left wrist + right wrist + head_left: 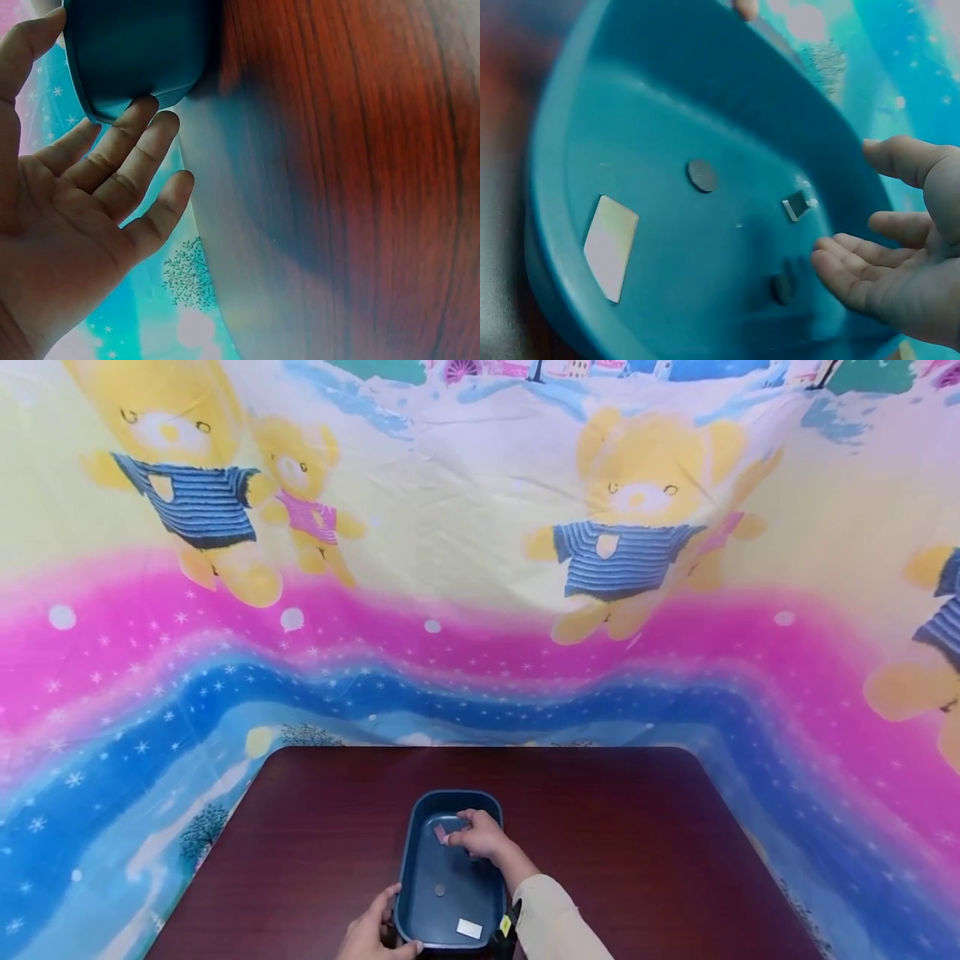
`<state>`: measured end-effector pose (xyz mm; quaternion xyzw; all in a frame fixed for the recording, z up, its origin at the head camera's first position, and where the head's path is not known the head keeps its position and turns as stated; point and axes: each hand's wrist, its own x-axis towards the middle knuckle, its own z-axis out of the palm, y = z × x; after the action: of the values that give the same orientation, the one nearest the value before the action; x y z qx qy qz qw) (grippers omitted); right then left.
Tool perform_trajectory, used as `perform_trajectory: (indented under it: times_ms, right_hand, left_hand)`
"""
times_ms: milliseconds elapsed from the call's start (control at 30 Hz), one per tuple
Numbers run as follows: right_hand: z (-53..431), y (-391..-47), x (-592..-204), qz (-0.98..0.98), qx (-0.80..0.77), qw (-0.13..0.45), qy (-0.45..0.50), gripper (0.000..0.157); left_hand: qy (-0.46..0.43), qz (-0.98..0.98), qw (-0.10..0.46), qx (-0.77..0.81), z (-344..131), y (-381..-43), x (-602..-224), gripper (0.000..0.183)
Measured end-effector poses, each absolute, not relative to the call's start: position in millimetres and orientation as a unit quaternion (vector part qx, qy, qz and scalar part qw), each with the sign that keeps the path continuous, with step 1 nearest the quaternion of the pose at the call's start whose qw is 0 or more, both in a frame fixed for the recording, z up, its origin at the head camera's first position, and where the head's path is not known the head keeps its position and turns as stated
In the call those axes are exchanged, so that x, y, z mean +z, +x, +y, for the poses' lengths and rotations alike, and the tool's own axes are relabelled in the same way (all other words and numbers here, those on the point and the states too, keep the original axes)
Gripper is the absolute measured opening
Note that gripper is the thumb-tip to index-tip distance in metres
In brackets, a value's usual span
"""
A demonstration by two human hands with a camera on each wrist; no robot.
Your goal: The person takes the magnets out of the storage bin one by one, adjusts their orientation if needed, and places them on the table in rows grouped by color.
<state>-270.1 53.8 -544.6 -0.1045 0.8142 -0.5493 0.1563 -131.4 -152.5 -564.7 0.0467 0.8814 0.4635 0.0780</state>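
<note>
A dark blue-green plastic tub (402, 868) is on the brown table. At its near left corner my left hand (367, 931) touches the rim with thumb and forefinger; in the left wrist view its fingers (124, 142) lie fairly straight against the outer wall. My right hand (480, 837) reaches over the tub's far end, thumb and fingers apart, nothing between them in the right wrist view. Close to its thumb is a small pinkish piece (440, 833). A grey round disc (439, 890) and a white rectangular piece (469, 928) lie on the tub floor.
Another dark round piece (781, 287) and a small square piece (795, 205) show near the right fingers. The tabletop (615, 843) extends on both sides of the tub. A bear-patterned cloth (465, 568) hangs behind and around the table.
</note>
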Motion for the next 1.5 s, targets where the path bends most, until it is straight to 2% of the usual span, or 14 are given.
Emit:
perform_trajectory:
  times_ms: [400, 667, 833, 1167, 1500]
  right_hand:
    - [36, -277, -563, 0.848, -0.511, 0.106, -0.087, 0.051]
    - [33, -275, -576, 0.881, -0.448, 0.086, -0.125, 0.044]
    - [29, -273, -584, 0.908, -0.390, 0.070, -0.135, 0.048]
    - [15, -265, -590, 0.939, -0.315, 0.058, -0.126, 0.043]
    - [18, -268, -596, 0.942, -0.293, -0.019, -0.162, 0.029]
  left_hand:
    - [0.076, 0.886, 0.042, 0.455, -153, -131, -565, 0.082]
    - [0.062, 0.876, 0.061, 0.474, -153, -129, -564, 0.082]
    - [0.037, 0.878, 0.070, 0.471, -152, -130, -565, 0.083]
    - [0.048, 0.888, 0.034, 0.456, -154, -127, -569, 0.082]
    - [0.044, 0.887, 0.039, 0.459, -149, -129, -566, 0.082]
